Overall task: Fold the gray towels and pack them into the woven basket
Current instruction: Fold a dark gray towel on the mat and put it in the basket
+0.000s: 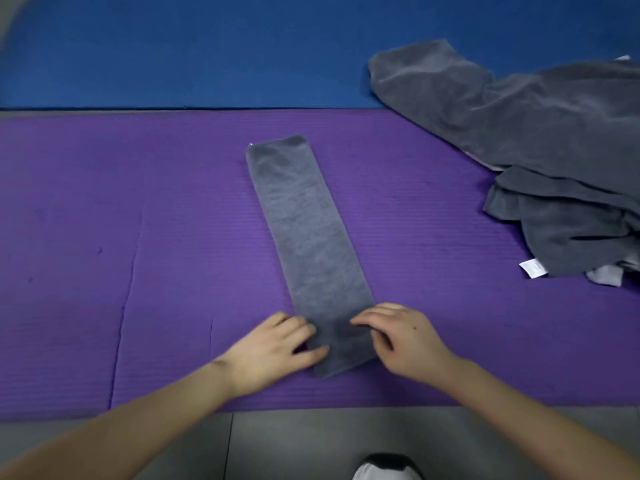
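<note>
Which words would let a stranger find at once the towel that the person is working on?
Look at the purple mat, nearer than the blue mat. In its middle a gray towel is folded into one long, flat, narrow strip, and the left hand and the right hand touch its near end. The other gray towels lie crumpled in a heap at the right.
</note>
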A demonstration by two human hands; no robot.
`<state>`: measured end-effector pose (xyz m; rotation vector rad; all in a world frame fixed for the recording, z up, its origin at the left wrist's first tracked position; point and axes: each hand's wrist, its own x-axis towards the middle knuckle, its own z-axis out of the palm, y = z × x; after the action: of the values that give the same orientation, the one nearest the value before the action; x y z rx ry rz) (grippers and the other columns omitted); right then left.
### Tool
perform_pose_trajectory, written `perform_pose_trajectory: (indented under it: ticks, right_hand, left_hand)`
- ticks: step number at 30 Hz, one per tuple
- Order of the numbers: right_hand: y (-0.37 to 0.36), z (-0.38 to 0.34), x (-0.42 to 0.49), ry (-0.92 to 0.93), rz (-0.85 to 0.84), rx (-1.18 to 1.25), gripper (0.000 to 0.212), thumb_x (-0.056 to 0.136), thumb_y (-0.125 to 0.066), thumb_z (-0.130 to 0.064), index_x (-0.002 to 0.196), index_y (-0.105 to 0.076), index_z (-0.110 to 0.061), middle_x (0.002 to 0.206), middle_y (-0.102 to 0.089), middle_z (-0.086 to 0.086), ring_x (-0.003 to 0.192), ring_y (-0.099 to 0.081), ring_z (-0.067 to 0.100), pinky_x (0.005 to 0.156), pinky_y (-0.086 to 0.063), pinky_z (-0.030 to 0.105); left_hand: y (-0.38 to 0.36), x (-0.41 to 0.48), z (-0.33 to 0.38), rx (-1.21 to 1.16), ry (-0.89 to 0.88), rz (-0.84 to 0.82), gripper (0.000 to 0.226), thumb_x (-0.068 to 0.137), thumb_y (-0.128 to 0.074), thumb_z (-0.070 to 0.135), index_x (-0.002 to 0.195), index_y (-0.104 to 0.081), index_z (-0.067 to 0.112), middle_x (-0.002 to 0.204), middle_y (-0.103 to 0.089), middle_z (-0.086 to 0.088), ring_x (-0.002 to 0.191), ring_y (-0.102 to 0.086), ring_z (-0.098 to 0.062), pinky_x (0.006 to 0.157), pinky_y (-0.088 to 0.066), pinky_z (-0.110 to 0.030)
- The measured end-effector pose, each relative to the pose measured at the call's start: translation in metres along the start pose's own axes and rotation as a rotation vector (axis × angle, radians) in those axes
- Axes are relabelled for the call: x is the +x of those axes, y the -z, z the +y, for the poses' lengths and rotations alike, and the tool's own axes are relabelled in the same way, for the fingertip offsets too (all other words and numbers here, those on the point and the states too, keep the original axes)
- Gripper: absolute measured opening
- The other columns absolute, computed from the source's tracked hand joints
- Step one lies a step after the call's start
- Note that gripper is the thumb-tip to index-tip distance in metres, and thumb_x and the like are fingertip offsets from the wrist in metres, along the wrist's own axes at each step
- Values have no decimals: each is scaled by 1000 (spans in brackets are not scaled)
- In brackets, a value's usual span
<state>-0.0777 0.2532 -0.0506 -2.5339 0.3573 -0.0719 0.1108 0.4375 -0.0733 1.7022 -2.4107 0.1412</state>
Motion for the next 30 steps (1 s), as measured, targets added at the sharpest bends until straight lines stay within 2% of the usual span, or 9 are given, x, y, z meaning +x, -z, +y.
perform_pose_trajectory:
  ticks: [6, 8, 11, 14, 17, 23, 26, 28, 30]
  right_hand:
    - [7, 25, -17, 145, -256, -129, 68, 65, -48, -15, 132, -51, -27, 137, -52, -6, 128, -45, 10, 113, -24, 35]
    - [3, 27, -19, 178, -299, -189, 76, 68, -61, -29, 140, -39, -29, 143, -46, -6, 134, -36, 10, 114, -16, 39]
    - [-7, 25, -23, 231, -265, -287, 87, 68, -66, -49, 144, -30, -26, 143, -45, -5, 133, -36, 10, 109, -19, 43]
    - [-15, 14, -26, 252, -78, -202, 78, 68, -71, -41, 136, -39, -21, 123, -60, -4, 109, -52, 10, 96, -30, 33]
    - [-7, -8, -12, 95, 101, 57, 53, 70, -60, -30, 121, -45, -27, 96, -68, -3, 81, -53, 8, 79, -36, 23]
    - [7, -13, 59, -343, 57, 541, 49, 71, -61, -46, 111, -58, -18, 101, -69, -6, 93, -65, 10, 85, -51, 35]
    - [7, -4, 92, -472, 36, 332, 38, 78, -67, -43, 108, -62, -19, 101, -71, 0, 96, -66, 21, 83, -51, 37]
    - [7, -1, 105, -543, 3, 183, 35, 81, -67, -42, 108, -63, -21, 98, -70, 1, 97, -64, 23, 76, -47, 32]
    - [5, -1, 111, -572, -20, 122, 35, 82, -65, -44, 108, -62, -21, 100, -69, 0, 100, -62, 24, 76, -44, 32]
  left_hand:
    - [-20, 24, 23, 49, 128, -50, 58, 62, -71, 39, 112, -49, 19, 92, -64, -6, 79, -60, -23, 75, -43, -35]
    - [-18, 24, 27, 18, 218, -35, 67, 55, -78, 43, 110, -48, 19, 88, -65, -4, 76, -63, -21, 77, -48, -33]
    - [-9, 19, 32, -165, 378, 82, 48, 67, -67, 36, 109, -50, 21, 87, -67, 1, 73, -65, -16, 85, -42, -26]
    - [10, 11, 36, -448, 542, 102, 34, 79, -56, 35, 112, -51, 28, 92, -69, 8, 71, -64, -14, 76, -39, -18]
    - [31, 5, 31, -633, 732, 131, 29, 80, -55, 41, 108, -51, 35, 85, -70, 11, 69, -63, -7, 70, -46, -17]
    - [33, 23, -17, -1215, 1245, 315, 39, 66, -61, 53, 93, -59, 24, 87, -73, 11, 84, -68, -8, 84, -52, -32]
    - [23, 38, -36, -1124, 1400, 352, 42, 64, -61, 58, 87, -57, 23, 84, -71, 2, 84, -67, -21, 85, -52, -45]
    - [19, 45, -39, -793, 1476, 302, 35, 74, -65, 50, 92, -56, 21, 80, -65, 3, 79, -63, -21, 81, -50, -42]
    - [16, 43, -37, -329, 1342, 336, 37, 80, -58, 45, 101, -59, 14, 88, -63, -2, 85, -59, -23, 82, -45, -38]
